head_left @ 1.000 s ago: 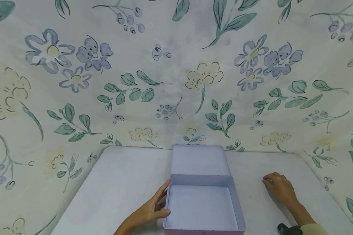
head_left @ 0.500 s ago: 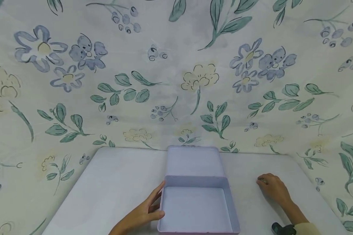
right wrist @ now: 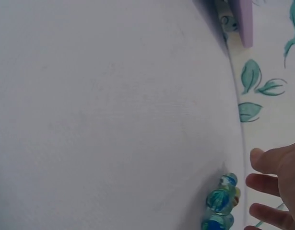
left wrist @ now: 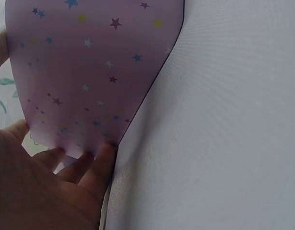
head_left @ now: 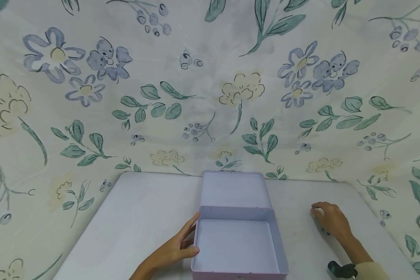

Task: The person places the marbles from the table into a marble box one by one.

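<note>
A lidded box (head_left: 239,275), its hinged lid (head_left: 235,189) laid back, stands on the white table with a bare pale lilac inside. My left hand (head_left: 175,249) rests its spread fingers against the box's left side; in the left wrist view, fingertips touch the pink wall (left wrist: 94,72) printed with small stars. To the right of the box, my right hand (head_left: 332,221) hovers low over the table with loose, parted fingers. Below its palm lies a cluster of glassy blue-green beads (right wrist: 219,201), partly hidden in the head view; the fingers (right wrist: 267,184) stand apart from it.
A white table (head_left: 126,217) extends to both sides of the box. Behind and around it hangs floral cloth (head_left: 210,97). On the right wrist sits a dark strapped device (head_left: 341,269).
The right fingers have parted and shifted slightly away; the small dark thing seen at their tips before is gone from there, and beads show under the palm. The left hand stays on the box.
</note>
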The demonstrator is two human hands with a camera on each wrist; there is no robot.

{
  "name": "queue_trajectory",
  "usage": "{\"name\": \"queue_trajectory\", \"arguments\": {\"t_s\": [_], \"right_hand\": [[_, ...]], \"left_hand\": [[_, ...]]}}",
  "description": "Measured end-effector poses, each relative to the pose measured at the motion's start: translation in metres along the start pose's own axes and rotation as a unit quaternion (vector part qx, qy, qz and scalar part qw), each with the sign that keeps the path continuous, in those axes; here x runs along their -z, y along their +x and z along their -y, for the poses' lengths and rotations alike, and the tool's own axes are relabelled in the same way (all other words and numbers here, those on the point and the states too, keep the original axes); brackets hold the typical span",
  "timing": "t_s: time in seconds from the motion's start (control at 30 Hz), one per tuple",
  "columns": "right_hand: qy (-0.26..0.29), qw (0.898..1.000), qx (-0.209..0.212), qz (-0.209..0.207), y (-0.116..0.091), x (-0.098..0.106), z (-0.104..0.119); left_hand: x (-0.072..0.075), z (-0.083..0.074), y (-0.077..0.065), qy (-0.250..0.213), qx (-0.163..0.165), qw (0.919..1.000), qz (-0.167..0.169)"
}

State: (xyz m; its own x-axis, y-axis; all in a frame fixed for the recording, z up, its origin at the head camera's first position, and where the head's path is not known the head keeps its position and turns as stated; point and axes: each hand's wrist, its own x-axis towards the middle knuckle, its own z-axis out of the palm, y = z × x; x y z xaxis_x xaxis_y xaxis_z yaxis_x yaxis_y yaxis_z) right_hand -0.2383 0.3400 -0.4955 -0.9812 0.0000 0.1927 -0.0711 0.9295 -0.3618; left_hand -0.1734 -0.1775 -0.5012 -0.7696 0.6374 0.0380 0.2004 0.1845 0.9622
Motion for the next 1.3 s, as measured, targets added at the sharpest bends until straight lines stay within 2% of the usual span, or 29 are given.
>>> {"name": "queue_trajectory", "arguments": {"t_s": [0.2, 0.33, 0.53, 0.9, 1.13, 1.3], "right_hand": [[-0.004, 0.998, 0.019, -0.055, -0.001, 0.006, 0.006], [0.003, 0.996, 0.034, -0.077, -0.002, 0.008, 0.01], [0.026, 0.995, 0.048, -0.089, -0.002, 0.01, 0.016], [0.052, 0.987, 0.107, -0.109, 0.006, 0.02, 0.04], [0.077, 0.975, 0.146, -0.149, 0.006, 0.026, 0.053], [0.093, 0.969, 0.173, -0.15, 0.004, 0.027, 0.063]], "left_hand": [[0.0, 0.002, 0.0, 0.005, -0.004, 1.0, 0.002], [0.001, 0.003, -0.001, 0.007, -0.008, 1.0, 0.0], [0.0, 0.002, 0.0, 0.0, -0.008, 1.0, 0.003], [0.003, 0.001, 0.001, -0.004, -0.003, 1.0, 0.002], [0.004, 0.0, 0.001, -0.01, -0.009, 0.9999, 0.007], [0.002, 0.002, 0.0, -0.012, -0.008, 0.9998, 0.011]]}}
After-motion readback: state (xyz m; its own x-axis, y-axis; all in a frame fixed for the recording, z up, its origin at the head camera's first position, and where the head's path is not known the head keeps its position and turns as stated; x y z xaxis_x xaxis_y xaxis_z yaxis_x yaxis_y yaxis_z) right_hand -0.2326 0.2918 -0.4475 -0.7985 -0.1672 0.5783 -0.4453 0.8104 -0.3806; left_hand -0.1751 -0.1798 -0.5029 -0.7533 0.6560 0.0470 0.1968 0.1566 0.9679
